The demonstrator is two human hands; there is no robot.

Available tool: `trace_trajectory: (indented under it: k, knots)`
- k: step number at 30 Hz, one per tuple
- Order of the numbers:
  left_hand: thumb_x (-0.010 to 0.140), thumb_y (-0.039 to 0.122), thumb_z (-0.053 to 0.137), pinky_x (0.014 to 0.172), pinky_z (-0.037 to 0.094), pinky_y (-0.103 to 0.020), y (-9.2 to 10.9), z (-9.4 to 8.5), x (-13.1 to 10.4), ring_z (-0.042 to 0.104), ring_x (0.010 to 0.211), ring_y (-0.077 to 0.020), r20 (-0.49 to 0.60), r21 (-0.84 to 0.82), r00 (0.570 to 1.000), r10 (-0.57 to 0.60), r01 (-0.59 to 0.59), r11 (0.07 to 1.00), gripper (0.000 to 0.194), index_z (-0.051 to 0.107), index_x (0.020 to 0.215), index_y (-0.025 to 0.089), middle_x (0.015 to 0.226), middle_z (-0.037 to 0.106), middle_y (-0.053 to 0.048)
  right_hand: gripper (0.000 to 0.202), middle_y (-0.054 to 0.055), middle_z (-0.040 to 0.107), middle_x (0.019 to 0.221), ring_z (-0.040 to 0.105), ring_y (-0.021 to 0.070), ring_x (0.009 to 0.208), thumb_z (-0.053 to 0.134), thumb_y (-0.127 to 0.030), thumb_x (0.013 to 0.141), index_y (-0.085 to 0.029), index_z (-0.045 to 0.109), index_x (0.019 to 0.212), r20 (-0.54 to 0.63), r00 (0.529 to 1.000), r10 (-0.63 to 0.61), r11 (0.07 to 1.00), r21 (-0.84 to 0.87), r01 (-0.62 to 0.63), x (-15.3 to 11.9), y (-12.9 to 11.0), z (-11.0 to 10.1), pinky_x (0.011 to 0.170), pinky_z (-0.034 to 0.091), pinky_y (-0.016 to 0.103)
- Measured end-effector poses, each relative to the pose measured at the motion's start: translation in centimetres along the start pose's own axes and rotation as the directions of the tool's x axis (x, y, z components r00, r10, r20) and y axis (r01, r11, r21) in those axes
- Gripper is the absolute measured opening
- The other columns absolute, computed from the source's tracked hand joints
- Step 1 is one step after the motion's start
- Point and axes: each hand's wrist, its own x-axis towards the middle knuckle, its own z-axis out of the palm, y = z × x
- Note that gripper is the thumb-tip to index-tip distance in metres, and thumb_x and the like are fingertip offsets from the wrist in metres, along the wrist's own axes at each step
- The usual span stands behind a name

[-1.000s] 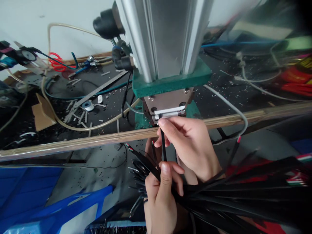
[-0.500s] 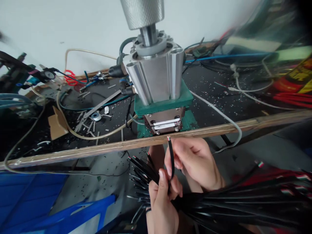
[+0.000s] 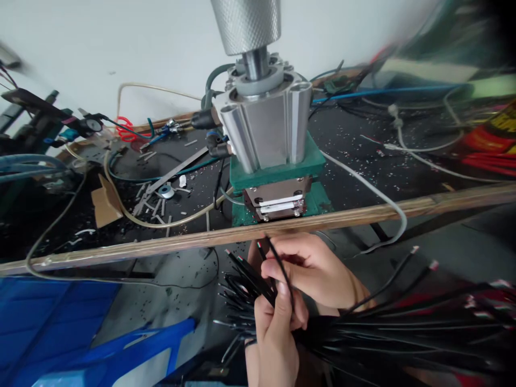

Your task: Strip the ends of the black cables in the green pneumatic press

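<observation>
Below the table edge, my left hand point(image 3: 278, 328) is closed round several black cables point(image 3: 252, 279), its thumb pressed on top. Their ends fan out to the left, some showing stripped red, white and green wires. My right hand point(image 3: 318, 269) pinches a single black cable point(image 3: 280, 263) that stands up past the left thumb, its tip near the wood edge. A thick bundle of black cables point(image 3: 382, 333) spreads to the right under my hands. Just above them on the table stands a pneumatic press point(image 3: 270, 134) with a metal cylinder and a white-striped blade block point(image 3: 280, 204).
The dark table point(image 3: 346, 161) has a wooden edge point(image 3: 141, 247) between hands and press. Cable scraps, a tape roll point(image 3: 165, 192) and a cardboard piece point(image 3: 105, 201) lie left. A grey hose point(image 3: 366, 185) hangs over the edge at right. Blue plastic furniture point(image 3: 157, 349) stands lower left.
The view has shifted slightly, so the press sits further right. My right fingers have moved left and in toward the left hand, and the upright cable now leans left.
</observation>
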Motion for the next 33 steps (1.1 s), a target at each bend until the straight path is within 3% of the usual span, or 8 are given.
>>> trace_trajectory:
  k: [4, 7, 10, 14, 20, 26, 33]
  knots:
    - [0.087, 0.071, 0.091, 0.055, 0.028, -0.026, 0.7, 0.4, -0.9, 0.037, 0.054, -0.0094, -0.079, 0.060, 0.997, 0.011, -0.006, 0.998, 0.063, 0.068, 0.064, 0.017, 0.058, 0.047, 0.004, 0.037, -0.006, 0.056, 0.060, 0.049, 0.0082, 0.053, 0.083, -0.048, 0.102, -0.018, 0.078, 0.080, -0.187, 0.974, 0.126, 0.989, 0.098, -0.109, -0.5, -0.8, 0.8, 0.048, 0.037, 0.020]
    - [0.088, 0.075, 0.089, 0.054, 0.014, -0.029, 1.8, 0.7, -0.8, 0.025, 0.050, -0.0062, 0.005, 0.176, 0.998, 0.063, -0.063, 0.982, 0.065, 0.076, 0.066, 0.015, 0.054, 0.043, 0.005, 0.041, -0.007, 0.055, 0.057, 0.047, 0.0059, 0.046, 0.085, -0.053, 0.100, -0.019, 0.077, 0.079, -0.312, 0.933, 0.178, 0.973, 0.197, -0.120, -0.3, -1.4, 1.5, 0.042, 0.036, 0.016]
    - [0.091, 0.074, 0.086, 0.055, 0.015, -0.031, 2.6, 0.5, -0.5, 0.028, 0.051, -0.0074, 0.038, 0.258, 0.995, 0.091, -0.097, 0.961, 0.062, 0.080, 0.072, 0.015, 0.052, 0.044, 0.005, 0.042, -0.008, 0.053, 0.054, 0.041, 0.0047, 0.033, 0.087, -0.054, 0.097, -0.020, 0.074, 0.076, -0.378, 0.899, 0.222, 0.945, 0.309, -0.103, 0.3, -1.7, 2.2, 0.029, 0.027, 0.015]
    - [0.098, 0.073, 0.078, 0.055, 0.022, -0.032, 2.8, -0.4, -0.1, 0.033, 0.055, -0.0120, 0.053, 0.391, 0.990, 0.133, -0.143, 0.909, 0.059, 0.080, 0.078, 0.017, 0.058, 0.048, 0.003, 0.042, -0.008, 0.055, 0.054, 0.039, 0.0059, 0.026, 0.088, -0.054, 0.094, -0.019, 0.074, 0.075, -0.384, 0.882, 0.274, 0.919, 0.375, -0.122, 1.0, -2.1, 2.4, 0.022, 0.024, 0.015]
    - [0.101, 0.068, 0.078, 0.054, 0.026, -0.031, 2.7, -1.1, 0.3, 0.038, 0.056, -0.0139, 0.049, 0.449, 0.988, 0.147, -0.153, 0.880, 0.056, 0.077, 0.073, 0.020, 0.061, 0.052, 0.001, 0.038, -0.006, 0.058, 0.052, 0.040, 0.0073, 0.024, 0.085, -0.050, 0.093, -0.019, 0.074, 0.072, -0.423, 0.841, 0.339, 0.903, 0.398, -0.164, 1.6, -3.0, 2.6, 0.020, 0.026, 0.015]
    - [0.098, 0.068, 0.082, 0.055, 0.030, -0.030, 3.1, -1.0, 0.0, 0.042, 0.058, -0.0149, 0.003, 0.438, 0.991, 0.131, -0.119, 0.891, 0.053, 0.077, 0.076, 0.020, 0.063, 0.056, 0.000, 0.038, -0.007, 0.056, 0.051, 0.038, 0.0069, 0.024, 0.089, -0.052, 0.087, -0.020, 0.074, 0.071, -0.448, 0.819, 0.359, 0.904, 0.385, -0.187, 1.8, -3.3, 2.8, 0.019, 0.025, 0.016]
    - [0.092, 0.062, 0.091, 0.054, 0.031, -0.028, 3.1, -1.0, 0.1, 0.040, 0.055, -0.0118, -0.021, 0.361, 0.995, 0.100, -0.085, 0.929, 0.046, 0.078, 0.079, 0.020, 0.063, 0.053, 0.003, 0.036, -0.007, 0.055, 0.051, 0.039, 0.0075, 0.024, 0.084, -0.046, 0.093, -0.020, 0.074, 0.070, -0.442, 0.817, 0.371, 0.893, 0.413, -0.182, 1.9, -3.5, 2.7, 0.019, 0.025, 0.017]
